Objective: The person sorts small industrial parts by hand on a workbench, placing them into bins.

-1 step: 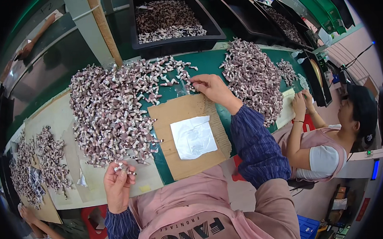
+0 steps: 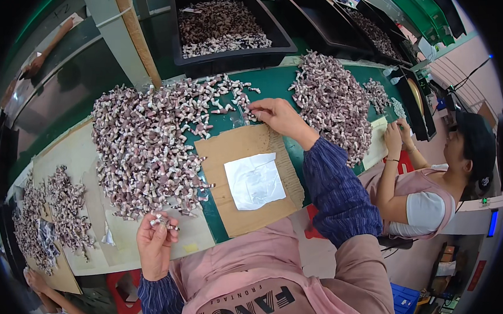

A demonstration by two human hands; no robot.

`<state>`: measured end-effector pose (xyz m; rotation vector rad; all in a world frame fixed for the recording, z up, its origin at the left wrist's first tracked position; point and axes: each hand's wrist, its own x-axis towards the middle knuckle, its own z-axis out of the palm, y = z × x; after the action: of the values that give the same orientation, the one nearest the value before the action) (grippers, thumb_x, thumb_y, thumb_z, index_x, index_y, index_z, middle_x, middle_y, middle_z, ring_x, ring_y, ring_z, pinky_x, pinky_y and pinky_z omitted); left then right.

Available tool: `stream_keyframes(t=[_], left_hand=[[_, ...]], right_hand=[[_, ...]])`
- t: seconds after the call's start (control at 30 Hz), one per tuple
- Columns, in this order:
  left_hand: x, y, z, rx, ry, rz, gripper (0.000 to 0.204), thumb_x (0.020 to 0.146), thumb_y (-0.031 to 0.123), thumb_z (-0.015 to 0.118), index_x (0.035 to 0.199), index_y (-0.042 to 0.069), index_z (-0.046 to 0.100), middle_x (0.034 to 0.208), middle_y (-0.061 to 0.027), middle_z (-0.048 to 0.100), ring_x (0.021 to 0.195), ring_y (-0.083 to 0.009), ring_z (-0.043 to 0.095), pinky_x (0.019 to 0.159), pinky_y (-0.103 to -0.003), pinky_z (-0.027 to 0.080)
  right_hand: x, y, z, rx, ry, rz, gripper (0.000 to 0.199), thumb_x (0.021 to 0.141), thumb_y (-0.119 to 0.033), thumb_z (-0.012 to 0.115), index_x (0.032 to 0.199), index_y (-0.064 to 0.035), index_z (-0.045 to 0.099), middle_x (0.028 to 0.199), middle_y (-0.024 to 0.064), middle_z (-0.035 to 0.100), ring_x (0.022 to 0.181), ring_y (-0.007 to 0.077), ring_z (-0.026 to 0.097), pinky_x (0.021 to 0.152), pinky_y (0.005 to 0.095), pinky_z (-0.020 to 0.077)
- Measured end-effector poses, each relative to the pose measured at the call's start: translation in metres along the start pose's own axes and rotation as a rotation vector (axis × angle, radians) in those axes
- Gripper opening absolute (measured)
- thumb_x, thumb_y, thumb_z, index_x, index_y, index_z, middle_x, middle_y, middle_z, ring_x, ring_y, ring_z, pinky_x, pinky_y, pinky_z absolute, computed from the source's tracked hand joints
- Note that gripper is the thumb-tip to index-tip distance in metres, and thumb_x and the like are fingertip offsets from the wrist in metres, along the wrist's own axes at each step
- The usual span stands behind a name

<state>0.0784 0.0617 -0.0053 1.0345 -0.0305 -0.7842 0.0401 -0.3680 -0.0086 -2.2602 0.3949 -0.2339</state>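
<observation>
At the far left, a pale board (image 2: 193, 229) covers the table; from the middle of the frame rightward, the green tabletop (image 2: 273, 80) shows. Another person's forearm (image 2: 54, 43) reaches in at upper left, and a red stool (image 2: 123, 300) stands at lower left, near a co-worker's hands (image 2: 37, 280). A grey post (image 2: 110, 37) with a wooden strip (image 2: 138, 38) rises at upper left of centre. Black bins (image 2: 233, 59) line the top; at right a co-worker in a dark cap (image 2: 476, 153) sits at the table, with a blue crate (image 2: 405, 299) at lower right.

Counting across: two smaller heaps (image 2: 68, 204) at left, then one large heap (image 2: 145, 156) of mauve-and-white pieces. Below it, the left hand (image 2: 154, 240) pinches a small piece (image 2: 161, 221) — thumb and fingers clamped on it. One cardboard sheet (image 2: 215, 164) lies at centre, with one white paper (image 2: 255, 185) on it. The right hand (image 2: 278, 119) is over its upper edge, fingertips at a few loose pieces (image 2: 248, 108) — whether they grip one, I cannot tell. Right of that: one large heap (image 2: 333, 108), one small mauve heap (image 2: 377, 95) and one small pale heap (image 2: 398, 107).
</observation>
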Motion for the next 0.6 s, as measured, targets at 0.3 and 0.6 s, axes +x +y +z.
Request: stream_keyframes(t=[0.3, 0.6], left_hand=[[-0.006, -0.016, -0.005, 0.116, 0.023, 0.076, 0.02, 0.097, 0.006, 0.061, 0.116, 0.0, 0.058, 0.101, -0.0146, 0.068, 0.078, -0.016, 0.065, 0.068, -0.028, 0.054], [-0.011, -0.036, -0.01, 0.261, 0.052, 0.061, 0.018, 0.097, 0.005, 0.06, 0.113, -0.002, 0.057, 0.096, -0.0159, 0.069, 0.072, -0.0161, 0.064, 0.066, -0.028, 0.055]], right_hand=[[0.104, -0.006, -0.046, -0.103, 0.45, -0.23, 0.036, 0.09, -0.017, 0.07, 0.124, -0.0045, 0.065, 0.117, 0.0132, 0.068, 0.1, 0.0243, 0.067, 0.084, 0.0356, 0.0542], [0.267, 0.043, -0.043, -0.349, 0.017, 0.276, 0.126, 0.063, -0.087, 0.064, 0.16, -0.0181, 0.021, 0.159, 0.0364, 0.01, 0.146, 0.0567, 0.013, 0.115, 0.0603, 0.0249]])
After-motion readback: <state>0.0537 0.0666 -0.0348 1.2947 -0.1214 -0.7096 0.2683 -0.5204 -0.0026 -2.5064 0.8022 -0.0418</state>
